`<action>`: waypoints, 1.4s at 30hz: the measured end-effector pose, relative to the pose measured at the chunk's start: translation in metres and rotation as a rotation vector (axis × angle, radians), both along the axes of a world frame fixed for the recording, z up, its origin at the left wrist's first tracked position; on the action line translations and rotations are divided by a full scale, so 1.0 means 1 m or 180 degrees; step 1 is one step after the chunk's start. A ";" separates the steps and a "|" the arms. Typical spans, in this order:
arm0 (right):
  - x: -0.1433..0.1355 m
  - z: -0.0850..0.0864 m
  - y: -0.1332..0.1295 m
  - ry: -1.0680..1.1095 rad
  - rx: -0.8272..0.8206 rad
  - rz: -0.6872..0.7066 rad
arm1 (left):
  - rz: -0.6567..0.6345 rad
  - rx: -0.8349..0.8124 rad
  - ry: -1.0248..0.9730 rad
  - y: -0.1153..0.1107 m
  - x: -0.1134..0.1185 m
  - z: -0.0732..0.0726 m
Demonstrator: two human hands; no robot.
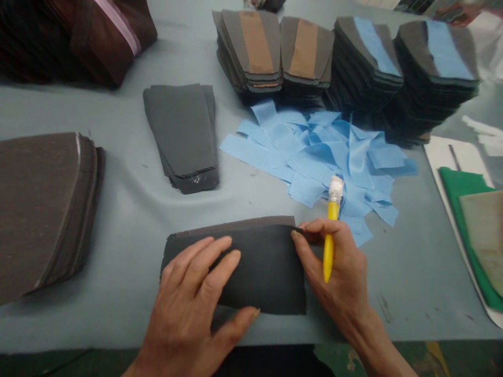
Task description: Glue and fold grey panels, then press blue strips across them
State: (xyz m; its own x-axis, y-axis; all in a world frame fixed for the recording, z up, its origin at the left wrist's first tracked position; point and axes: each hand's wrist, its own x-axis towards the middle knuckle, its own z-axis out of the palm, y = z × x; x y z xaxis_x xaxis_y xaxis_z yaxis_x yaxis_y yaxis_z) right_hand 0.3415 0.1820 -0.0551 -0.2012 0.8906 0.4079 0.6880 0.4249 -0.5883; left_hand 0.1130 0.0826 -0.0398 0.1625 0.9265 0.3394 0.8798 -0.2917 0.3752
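In front of me a black sheet (267,267) lies over a brown piece (236,224), whose upper edge shows behind it. My left hand (196,293) rests on the left part of the black sheet, fingers stretched out. At the upper right corner, my right hand (334,262) pinches the black sheet's edge between thumb and fingertips. A yellow pen (330,230) with a whitish wrapped end sits tucked between the right hand's fingers, pointing toward me. Just beyond that hand spreads a heap of light blue strips (314,152).
Dark grey cut pieces (183,131) lie beyond the sheet. A brown stack (35,209) is at left, a dark maroon bundle (110,42) behind. Stacks with tan bands (257,42) and blue bands (448,50) stand at the back. Green material (459,193) lies at right.
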 end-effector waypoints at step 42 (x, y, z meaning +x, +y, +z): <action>-0.012 -0.001 0.015 -0.0391 -0.0021 -0.0686 | -0.0414 -0.0514 0.0660 0.032 -0.022 0.003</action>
